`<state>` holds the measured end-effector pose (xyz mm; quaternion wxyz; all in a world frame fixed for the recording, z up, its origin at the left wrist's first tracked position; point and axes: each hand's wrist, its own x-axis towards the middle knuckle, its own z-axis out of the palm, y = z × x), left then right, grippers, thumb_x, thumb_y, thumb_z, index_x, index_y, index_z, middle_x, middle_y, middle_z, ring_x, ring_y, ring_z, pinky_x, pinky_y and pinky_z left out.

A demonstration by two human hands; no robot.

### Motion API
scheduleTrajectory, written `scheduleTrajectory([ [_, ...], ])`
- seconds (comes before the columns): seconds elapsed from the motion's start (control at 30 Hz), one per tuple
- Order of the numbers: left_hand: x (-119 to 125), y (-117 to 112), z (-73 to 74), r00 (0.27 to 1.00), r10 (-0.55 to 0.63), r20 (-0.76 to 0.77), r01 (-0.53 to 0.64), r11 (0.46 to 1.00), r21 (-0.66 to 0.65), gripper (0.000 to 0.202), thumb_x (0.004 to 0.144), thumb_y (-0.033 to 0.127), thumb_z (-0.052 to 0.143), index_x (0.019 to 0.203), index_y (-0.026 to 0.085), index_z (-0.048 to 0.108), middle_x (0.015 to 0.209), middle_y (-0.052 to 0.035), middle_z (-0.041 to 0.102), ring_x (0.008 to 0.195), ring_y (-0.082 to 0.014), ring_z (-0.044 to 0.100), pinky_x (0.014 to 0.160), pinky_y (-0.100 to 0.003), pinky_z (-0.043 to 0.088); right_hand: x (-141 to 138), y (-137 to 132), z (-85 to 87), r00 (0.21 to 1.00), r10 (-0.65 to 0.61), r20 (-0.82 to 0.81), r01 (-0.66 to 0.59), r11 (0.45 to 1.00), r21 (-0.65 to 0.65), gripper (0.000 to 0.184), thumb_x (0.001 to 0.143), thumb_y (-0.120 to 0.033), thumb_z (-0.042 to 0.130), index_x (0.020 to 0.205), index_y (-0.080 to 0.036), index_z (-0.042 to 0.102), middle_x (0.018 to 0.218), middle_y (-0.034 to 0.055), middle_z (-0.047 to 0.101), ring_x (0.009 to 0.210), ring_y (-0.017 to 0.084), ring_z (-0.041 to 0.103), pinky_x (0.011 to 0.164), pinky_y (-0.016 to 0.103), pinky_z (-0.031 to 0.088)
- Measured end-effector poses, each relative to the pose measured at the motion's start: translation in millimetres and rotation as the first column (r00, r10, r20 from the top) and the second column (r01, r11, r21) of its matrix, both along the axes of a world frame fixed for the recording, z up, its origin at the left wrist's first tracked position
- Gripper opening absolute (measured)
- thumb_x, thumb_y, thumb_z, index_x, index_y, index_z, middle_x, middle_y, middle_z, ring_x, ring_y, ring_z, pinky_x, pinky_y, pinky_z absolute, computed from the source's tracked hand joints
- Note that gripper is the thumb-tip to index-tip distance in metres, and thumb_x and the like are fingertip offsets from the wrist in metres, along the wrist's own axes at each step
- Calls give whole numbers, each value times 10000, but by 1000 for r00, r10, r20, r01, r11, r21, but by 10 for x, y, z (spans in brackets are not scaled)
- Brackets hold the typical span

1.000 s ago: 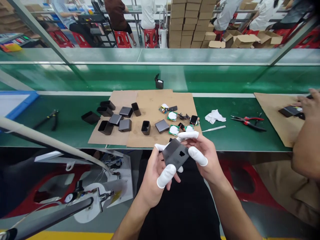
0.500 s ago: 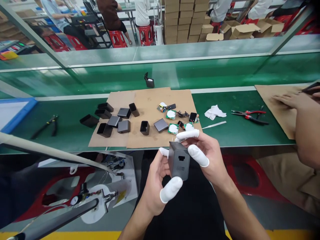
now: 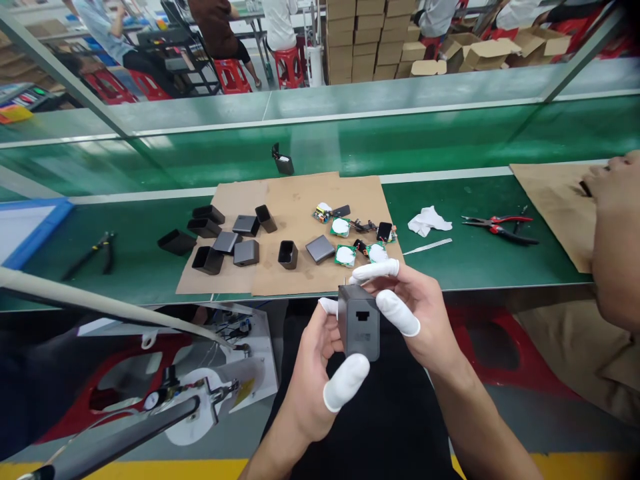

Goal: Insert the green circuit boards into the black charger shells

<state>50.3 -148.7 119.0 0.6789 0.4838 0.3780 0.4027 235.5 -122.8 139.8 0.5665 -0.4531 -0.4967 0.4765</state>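
Just off the table's near edge, I hold a dark grey plastic housing [image 3: 361, 327] with a small port cut-out facing me. My left hand [image 3: 317, 373] is closed on its left side and lower edge, the thumb in a white finger cot. My right hand [image 3: 415, 313] grips it from the right, thumb by the right edge and index finger along the top. White cots cover those fingertips too; the housing hides some fingers. On the cardboard [image 3: 320, 193] beyond lie several similar dark housings [image 3: 246, 253] and green circuit boards [image 3: 345, 255] with white round pads.
Red-handled pliers [image 3: 496, 225], a crumpled white tissue [image 3: 429, 221] and a thin white strip [image 3: 428, 247] lie to the right. Other pliers [image 3: 95, 253] lie left. A co-worker's arm [image 3: 617, 247] reaches in at right. A small black device [image 3: 283, 163] stands on the green belt [image 3: 425, 133].
The housing has turned slightly, its port face squarer to me. The black device on the belt has shifted left. The co-worker's hand at right has moved.
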Motion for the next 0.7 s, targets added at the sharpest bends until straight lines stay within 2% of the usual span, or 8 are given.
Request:
scheduleTrajectory([
  [0.1, 49, 59, 35, 999, 29, 43, -28, 1000, -4, 651, 923, 580, 812, 1421, 253, 550, 1385, -143, 689, 1181, -309, 735, 963, -424, 655, -3, -22, -114, 1000, -2, 31, 1, 999, 40, 335, 985, -558, 756, 1188, -292, 782, 1141, 79, 808, 1086, 301, 792, 956, 472, 692],
  [0.2, 82, 96, -46, 986, 160, 48, -163, 984, 75, 685, 869, 453, 904, 1416, 286, 527, 1442, -115, 660, 1200, -279, 747, 1019, -415, 651, -30, -90, -295, 1000, -1, 31, -2, 992, 124, 312, 1019, -495, 712, 1251, -295, 772, 1367, 104, 767, 1316, 348, 724, 1133, 551, 618],
  [0.27, 71, 111, -138, 958, 284, -36, -273, 944, 188, 765, 820, 376, 954, 1438, 302, 510, 1468, -111, 647, 1245, -282, 740, 1021, -405, 655, -63, -145, -406, 999, -26, 33, 20, 988, 156, 278, 1043, -421, 685, 1276, -291, 763, 1401, 109, 756, 1362, 343, 703, 1163, 554, 596],
  [0.33, 30, 131, -232, 913, 382, -146, -305, 875, 377, 801, 814, 297, 956, 1477, 304, 508, 1468, -115, 645, 1295, -294, 724, 1046, -420, 648, -112, -185, -478, 996, -64, 54, 55, 986, 155, 317, 1028, -370, 715, 1334, -290, 734, 1379, 111, 763, 1325, 323, 723, 1151, 534, 603],
  [0.43, -64, 187, -347, 845, 455, -282, -143, 700, 700, 743, 887, 140, 831, 1543, 303, 522, 1385, -114, 654, 1268, -292, 729, 1041, -428, 647, -222, -188, -530, 982, -126, 143, 110, 988, 112, 592, 888, -343, 890, 1435, -300, 667, 1386, 101, 751, 1257, 304, 744, 1127, 509, 617],
  [0.5, -122, 233, -408, 798, 485, -357, 3, 590, 807, 750, 909, 51, 718, 1582, 307, 511, 1338, -115, 646, 1216, -281, 743, 1006, -407, 657, -311, -156, -555, 967, -172, 186, 159, 984, 87, 744, 783, -312, 974, 1451, -308, 647, 1363, 87, 760, 1215, 297, 756, 1096, 498, 633],
  [0.57, -166, 268, -475, 756, 511, -409, 84, 544, 835, 797, 905, 12, 653, 1623, 308, 472, 1334, -124, 638, 1204, -283, 746, 992, -399, 665, -395, -111, -589, 958, -215, 189, 204, 976, 77, 763, 755, -278, 982, 1441, -308, 649, 1328, 77, 773, 1190, 290, 767, 1066, 486, 650],
  [0.7, -234, 283, -648, 705, 552, -445, 118, 527, 842, 819, 908, 0, 605, 1652, 294, 431, 1358, -148, 641, 1258, -308, 732, 1020, -434, 668, -513, -35, -672, 961, -218, 173, 210, 976, 64, 695, 794, -255, 920, 1432, -280, 646, 1316, 90, 775, 1162, 272, 787, 1034, 469, 677],
])
